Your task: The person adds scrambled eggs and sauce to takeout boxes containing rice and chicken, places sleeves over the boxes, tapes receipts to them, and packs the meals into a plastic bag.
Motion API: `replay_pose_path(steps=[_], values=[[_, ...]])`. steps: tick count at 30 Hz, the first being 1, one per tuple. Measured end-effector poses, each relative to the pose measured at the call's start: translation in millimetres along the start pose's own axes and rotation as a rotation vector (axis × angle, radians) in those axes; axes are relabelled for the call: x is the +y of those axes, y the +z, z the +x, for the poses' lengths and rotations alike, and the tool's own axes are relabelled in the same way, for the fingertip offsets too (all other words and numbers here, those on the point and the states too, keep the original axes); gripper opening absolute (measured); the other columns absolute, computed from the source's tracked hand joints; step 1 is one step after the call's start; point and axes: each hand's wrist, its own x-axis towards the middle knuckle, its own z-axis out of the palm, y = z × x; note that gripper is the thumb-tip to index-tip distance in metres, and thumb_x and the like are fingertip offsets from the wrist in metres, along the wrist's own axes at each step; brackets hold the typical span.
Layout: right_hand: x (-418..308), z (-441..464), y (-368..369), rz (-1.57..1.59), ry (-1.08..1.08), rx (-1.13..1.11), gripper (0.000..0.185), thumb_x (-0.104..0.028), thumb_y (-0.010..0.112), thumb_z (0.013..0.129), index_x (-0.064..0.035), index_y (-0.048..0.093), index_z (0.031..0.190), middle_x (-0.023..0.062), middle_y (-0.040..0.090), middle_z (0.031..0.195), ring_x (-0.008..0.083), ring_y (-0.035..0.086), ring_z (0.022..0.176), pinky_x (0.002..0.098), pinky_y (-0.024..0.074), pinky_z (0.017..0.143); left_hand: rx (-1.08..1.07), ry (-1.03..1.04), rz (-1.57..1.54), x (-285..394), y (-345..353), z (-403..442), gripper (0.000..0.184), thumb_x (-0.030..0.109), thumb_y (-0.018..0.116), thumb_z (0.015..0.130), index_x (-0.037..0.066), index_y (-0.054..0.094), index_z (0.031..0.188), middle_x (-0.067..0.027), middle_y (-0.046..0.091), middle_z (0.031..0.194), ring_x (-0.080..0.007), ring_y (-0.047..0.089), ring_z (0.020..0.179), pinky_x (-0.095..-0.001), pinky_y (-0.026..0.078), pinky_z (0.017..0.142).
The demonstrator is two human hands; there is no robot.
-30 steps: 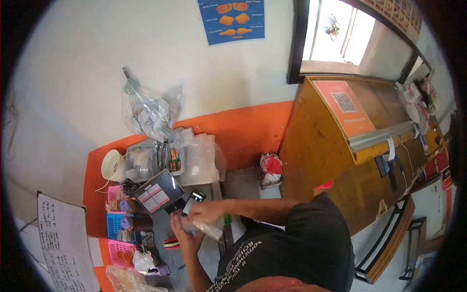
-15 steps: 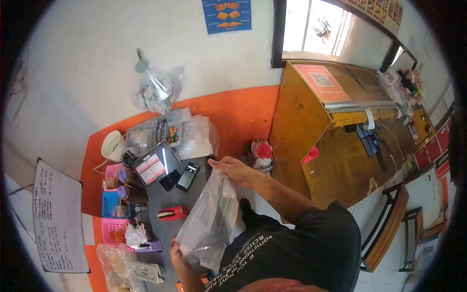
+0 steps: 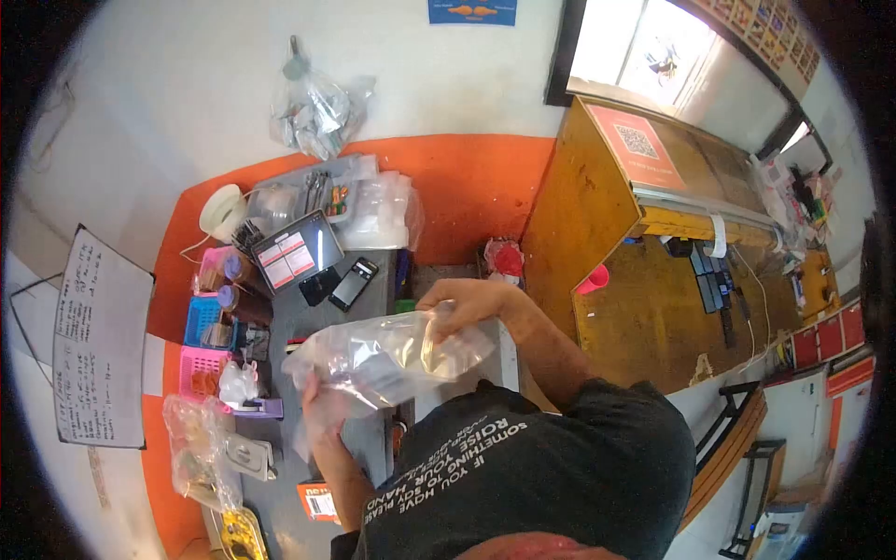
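Note:
A clear plastic bag [image 3: 387, 359] stretches between my two hands above the grey table [image 3: 359, 467]. My left hand [image 3: 319, 411] closes on its left end, with the fingers partly covered by the film. My right hand [image 3: 476, 301] pinches the bag at its upper right, fingers bent down over the plastic; whether some fingertips are inside it I cannot tell. Just beyond the bag lie a black phone [image 3: 355, 284] and a tablet [image 3: 297, 252] with a lit screen. An orange-and-white box [image 3: 319, 502] lies near my left forearm.
Pink basket [image 3: 203, 369] and blue basket [image 3: 202, 320] line the table's left side, beside jars with purple lids [image 3: 230, 297]. A metal lidded container [image 3: 250, 455] stands nearer. Containers and clear bags [image 3: 378, 210] sit at the back. A wooden counter [image 3: 597, 224] rises at right.
The bag has swung from a steep slant to nearly level, now covering the red tape dispenser. My left hand rose toward the bag's left end; my right hand shifted right. The view tilted down.

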Motion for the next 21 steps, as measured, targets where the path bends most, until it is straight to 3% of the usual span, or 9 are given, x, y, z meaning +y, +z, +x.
replay_pose_path(steps=[3,6,8,10,12,14,16,20,21], values=[[32.0,-25.6,-14.3,0.161,-0.014,0.047,0.036,-0.025,0.072,0.078,0.0026,0.064,0.099,0.0036,0.064,0.093,0.0108,0.058,0.082,0.0272,0.0481,0.071,0.323,0.156,0.936,-7.4,-43.2,8.1,0.034,0.021,0.059,0.089,0.012,0.054,0.122,-0.0095,0.055,0.115,-0.0278,0.051,0.110,-0.0439,0.048,0.087],[32.5,-26.9,-12.4,0.882,0.032,0.598,0.028,-0.036,0.060,0.088,-0.0091,0.064,0.082,-0.0001,0.060,0.073,0.0117,0.056,0.065,0.0296,0.0470,0.059,0.036,0.568,1.858,-22.8,-16.8,43.6,0.020,0.004,0.063,0.084,0.006,0.061,0.104,-0.0052,0.057,0.092,-0.0169,0.057,0.089,-0.0290,0.050,0.073],[70.8,-36.4,-26.8,1.098,-0.009,0.510,0.031,-0.040,0.056,0.090,-0.0105,0.062,0.083,-0.0004,0.058,0.069,0.0115,0.052,0.058,0.0285,0.0432,0.054,0.525,0.260,0.738,-46.6,30.5,58.9,0.007,0.012,0.064,0.086,0.005,0.064,0.088,-0.0013,0.059,0.078,-0.0082,0.054,0.067,-0.0237,0.044,0.058],[117.2,-34.3,-34.8,1.417,0.040,0.571,0.041,-0.053,0.049,0.090,-0.0150,0.057,0.077,-0.0035,0.050,0.058,0.0106,0.039,0.044,0.0279,0.0312,0.044,0.508,0.151,0.828,-47.6,31.3,63.6,0.011,0.014,0.065,0.085,0.005,0.064,0.092,0.0002,0.060,0.081,-0.0079,0.055,0.071,-0.0233,0.044,0.060],[135.0,-44.4,-44.7,1.370,0.018,0.476,0.041,-0.054,0.049,0.090,-0.0155,0.058,0.078,-0.0044,0.051,0.059,0.0103,0.039,0.044,0.0280,0.0334,0.046,0.484,0.052,0.925,-50.3,27.8,68.0,0.016,0.016,0.066,0.085,0.006,0.065,0.097,0.0017,0.060,0.083,-0.0076,0.055,0.075,-0.0229,0.043,0.062],[134.4,-47.3,-52.9,1.323,-0.009,0.384,0.042,-0.056,0.049,0.089,-0.0159,0.059,0.080,-0.0052,0.052,0.059,0.0100,0.040,0.044,0.0282,0.0355,0.047,0.569,0.217,0.936,-58.7,14.6,68.4,0.015,0.017,0.065,0.085,0.004,0.064,0.095,0.0015,0.060,0.081,-0.0073,0.055,0.072,-0.0217,0.042,0.059],[112.7,-48.0,-60.5,1.026,0.266,0.603,0.043,-0.058,0.051,0.087,-0.0161,0.061,0.085,-0.0019,0.056,0.067,0.0121,0.048,0.053,0.0293,0.0410,0.054,0.632,0.277,0.911,-67.2,24.9,67.8,0.014,0.018,0.065,0.086,0.004,0.064,0.088,0.0017,0.060,0.074,-0.0062,0.052,0.066,-0.0219,0.038,0.055],[175.1,-19.0,-97.3,0.756,0.280,0.576,0.043,-0.051,0.052,0.090,-0.0091,0.060,0.097,0.0029,0.061,0.084,0.0142,0.059,0.068,0.0302,0.0496,0.061,0.698,0.298,1.026,-77.9,30.0,55.2,0.017,0.019,0.066,0.086,0.004,0.064,0.079,0.0019,0.059,0.067,-0.0058,0.051,0.061,-0.0219,0.037,0.051],[182.1,-14.7,-100.2,0.323,0.238,0.764,0.042,-0.046,0.057,0.088,-0.0069,0.059,0.103,0.0059,0.062,0.089,0.0156,0.060,0.071,0.0318,0.0499,0.063,0.712,0.308,1.019,-84.3,29.5,49.5,0.017,0.019,0.066,0.086,0.004,0.064,0.079,0.0019,0.059,0.067,-0.0058,0.051,0.061,-0.0219,0.037,0.051]])
